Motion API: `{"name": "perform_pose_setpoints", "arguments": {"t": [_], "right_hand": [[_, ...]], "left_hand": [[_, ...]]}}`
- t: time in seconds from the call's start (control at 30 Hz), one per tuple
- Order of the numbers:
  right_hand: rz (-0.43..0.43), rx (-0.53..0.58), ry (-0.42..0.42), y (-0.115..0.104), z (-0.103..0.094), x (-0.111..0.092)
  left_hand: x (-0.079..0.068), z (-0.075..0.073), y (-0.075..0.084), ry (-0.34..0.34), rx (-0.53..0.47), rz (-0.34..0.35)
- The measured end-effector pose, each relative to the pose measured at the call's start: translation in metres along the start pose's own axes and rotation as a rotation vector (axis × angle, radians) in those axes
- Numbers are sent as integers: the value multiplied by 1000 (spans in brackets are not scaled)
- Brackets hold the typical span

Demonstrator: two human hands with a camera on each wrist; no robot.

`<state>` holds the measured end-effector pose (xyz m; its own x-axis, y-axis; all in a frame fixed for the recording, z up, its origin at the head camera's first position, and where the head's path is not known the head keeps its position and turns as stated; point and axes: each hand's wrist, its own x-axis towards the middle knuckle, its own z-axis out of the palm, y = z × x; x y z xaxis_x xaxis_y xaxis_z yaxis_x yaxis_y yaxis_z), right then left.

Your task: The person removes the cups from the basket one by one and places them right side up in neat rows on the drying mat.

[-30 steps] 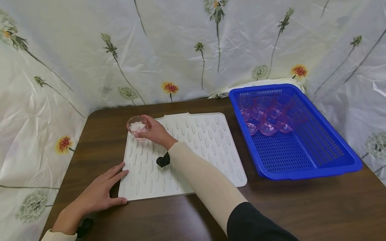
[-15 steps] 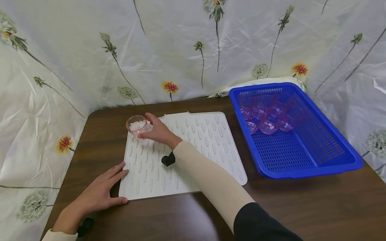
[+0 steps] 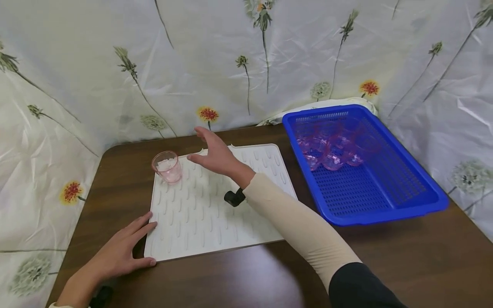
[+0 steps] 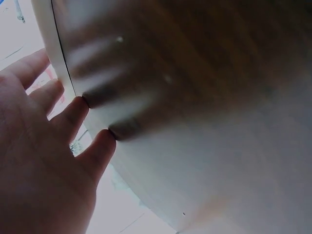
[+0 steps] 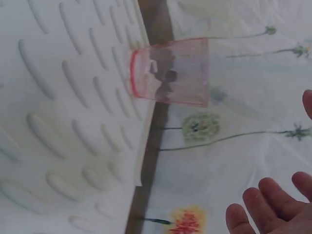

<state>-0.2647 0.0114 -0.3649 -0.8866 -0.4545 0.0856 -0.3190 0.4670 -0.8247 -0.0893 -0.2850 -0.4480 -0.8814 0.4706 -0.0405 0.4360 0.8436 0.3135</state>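
A clear pink plastic cup (image 3: 169, 167) stands upright on the far left corner of a white ridged drying mat (image 3: 192, 231). My right hand (image 3: 217, 156) hovers over the far part of the mat, to the right of the cup, fingers spread and holding nothing. In the right wrist view the same cup (image 5: 170, 73) is apart from the fingertips (image 5: 256, 200). My left hand (image 3: 115, 254) rests at the mat's near left corner, thumb and fingertips touching its edge. The left wrist view shows its fingers (image 4: 100, 151) spread against the surface.
A blue plastic basket (image 3: 369, 192) sits on the right of the brown wooden table (image 3: 231, 278), with several pink cups (image 3: 333, 160) grouped inside at its far left. A flower-printed curtain (image 3: 185, 64) hangs behind and beside the table.
My right hand has let go of the cup and moved right, away from it. The cup stays at the mat's far left corner. The left hand keeps its place; the head view has shifted slightly.
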Motion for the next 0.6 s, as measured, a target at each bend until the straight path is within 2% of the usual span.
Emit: {"name": "perform_pose_setpoints", "arguments": {"t": [0.3,0.6], "right_hand": [[-62,-62,11,-25,-21,-17],[-109,-219,-64,-37,-48,-34]], "left_hand": [[-2,2,0,0,-8,-6],[-1,2,2,-9,-21,-9]]}}
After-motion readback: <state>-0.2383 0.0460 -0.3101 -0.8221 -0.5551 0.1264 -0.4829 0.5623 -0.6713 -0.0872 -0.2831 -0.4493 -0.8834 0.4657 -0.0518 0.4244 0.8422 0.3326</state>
